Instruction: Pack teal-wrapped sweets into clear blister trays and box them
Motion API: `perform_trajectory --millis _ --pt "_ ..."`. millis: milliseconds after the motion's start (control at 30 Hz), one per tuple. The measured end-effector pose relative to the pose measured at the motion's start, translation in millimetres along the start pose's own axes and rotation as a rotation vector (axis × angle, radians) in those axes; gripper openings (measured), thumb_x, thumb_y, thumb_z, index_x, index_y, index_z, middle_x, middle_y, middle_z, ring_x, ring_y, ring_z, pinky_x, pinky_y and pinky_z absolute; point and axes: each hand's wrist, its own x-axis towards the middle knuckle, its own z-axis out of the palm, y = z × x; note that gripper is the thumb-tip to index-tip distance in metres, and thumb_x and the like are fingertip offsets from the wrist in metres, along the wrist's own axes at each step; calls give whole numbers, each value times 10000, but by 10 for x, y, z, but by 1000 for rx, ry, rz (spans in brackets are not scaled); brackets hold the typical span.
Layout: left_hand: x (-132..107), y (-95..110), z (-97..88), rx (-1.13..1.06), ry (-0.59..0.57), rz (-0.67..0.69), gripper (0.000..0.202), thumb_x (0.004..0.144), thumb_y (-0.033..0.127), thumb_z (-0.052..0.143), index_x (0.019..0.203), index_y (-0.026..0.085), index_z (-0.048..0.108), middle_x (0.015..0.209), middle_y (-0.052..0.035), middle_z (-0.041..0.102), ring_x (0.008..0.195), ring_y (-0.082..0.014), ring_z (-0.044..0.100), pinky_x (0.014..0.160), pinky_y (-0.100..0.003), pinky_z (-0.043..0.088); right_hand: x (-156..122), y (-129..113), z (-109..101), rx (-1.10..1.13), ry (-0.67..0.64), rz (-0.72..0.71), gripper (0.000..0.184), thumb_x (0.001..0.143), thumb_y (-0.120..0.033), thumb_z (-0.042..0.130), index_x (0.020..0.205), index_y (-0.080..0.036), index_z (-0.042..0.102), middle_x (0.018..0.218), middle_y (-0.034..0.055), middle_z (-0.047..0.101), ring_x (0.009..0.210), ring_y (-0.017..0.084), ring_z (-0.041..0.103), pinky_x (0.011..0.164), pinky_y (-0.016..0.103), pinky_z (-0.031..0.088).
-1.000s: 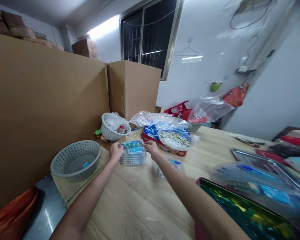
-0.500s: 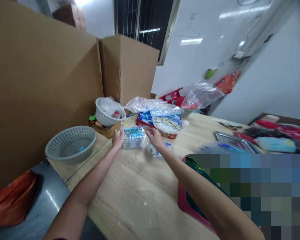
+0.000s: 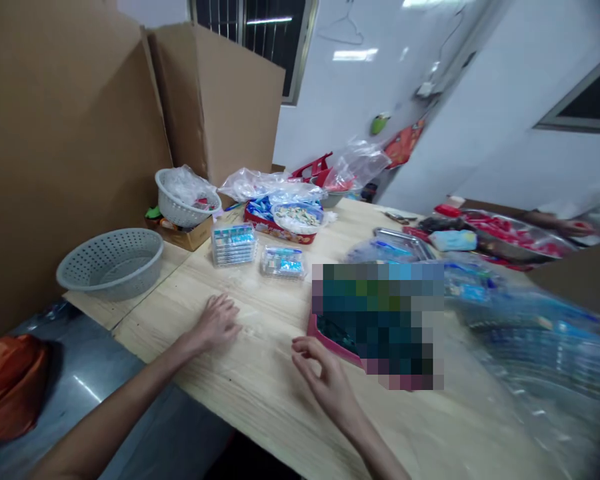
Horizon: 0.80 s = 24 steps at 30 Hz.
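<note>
The left hand (image 3: 217,323) lies flat on the table (image 3: 260,400) in the middle, fingers a bit spread. The right hand (image 3: 325,377) curls its fingers, holding nothing. The stack of boxes (image 3: 233,244) stands above them, no hand on it, a small box (image 3: 283,261) beside it.

wood table (image 3: 260,400) with grey basket (image 3: 111,261), perhaps metal tray (image 3: 403,239)

Single head-worn camera, facing forward-down across table (image 3: 260,400); left hand (image 3: 217,325), right hand (image 3: 327,380) close below; right side blurred, perhaps tilted.
</note>
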Motion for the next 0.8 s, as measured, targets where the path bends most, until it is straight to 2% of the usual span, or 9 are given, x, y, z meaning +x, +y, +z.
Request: perform_trajectory --millis 67,167,233,300,400,533,667,800 --pt "-44 76 -11 26 27 -2 204 824 358 533 854 182 631 955 -78 637 1015 -250 521 923 -400 351 -172 -65 171 -78 -37 -85 180 864 -235 509 1016 -209 602 1101 116 628 1024 239 593 862 376 492" --pt "-204 342 60 60 108 -57 227 842 365 506 768 178 612 857 -70 626 877 -230 530 840 -367 377 -351 -171 459 -215 -120 -188 355 817 -209 569 1171 -213 546 1256 137 556 1157 287 503 964 470 414" --pt "-346 573 153 67 144 -71 238 861 345 478 744 180 604 825 -74 616 836 -232 528 804 -364 385 -461 -196 562 -287 -156 -179 387 782 -223 625 1161 -210 546 1239 134 563 1158 302 486 987 506 375" --pt "-491 814 254 55 167 -62 229 867 320 469 733 187 598 807 -72 609 804 -232 527 769 -360 392 -591 -155 536 -319 -156 -134 308 770 -228 642 1070 -212 576 1161 115 594 1112 287 510 989 505 365" --pt "-679 1181 391 0 185 -36 185 850 303 493 734 197 590 786 -63 604 778 -232 529 723 -352 399 -833 2 269 -324 -97 -98 168 789 -204 609 954 -217 582 1082 93 611 1082 258 530 1011 491 345" --pt "-813 1670 570 -87 182 52 115 812 246 530 710 208 567 760 -51 602 746 -224 533 701 -348 404 -1163 233 -233 -315 -39 -120 164 819 -155 541 961 -232 572 1016 62 634 1098 226 540 1056 480 309" --pt "-785 2074 770 -137 195 177 54 753 195 562 701 206 560 742 -58 609 715 -224 533 663 -351 400 -1388 397 -587 -339 -41 -109 173 835 -132 491 941 -234 582 998 56 655 1103 213 558 1069 483 315" --pt "-675 2296 934 -145 219 272 32 711 181 576 713 202 552 734 -62 602 700 -220 529 632 -349 398 -1475 494 -793 -360 3 -90 176 834 -148 494 942 -232 604 969 65 679 1048 227 603 1058 503 335"
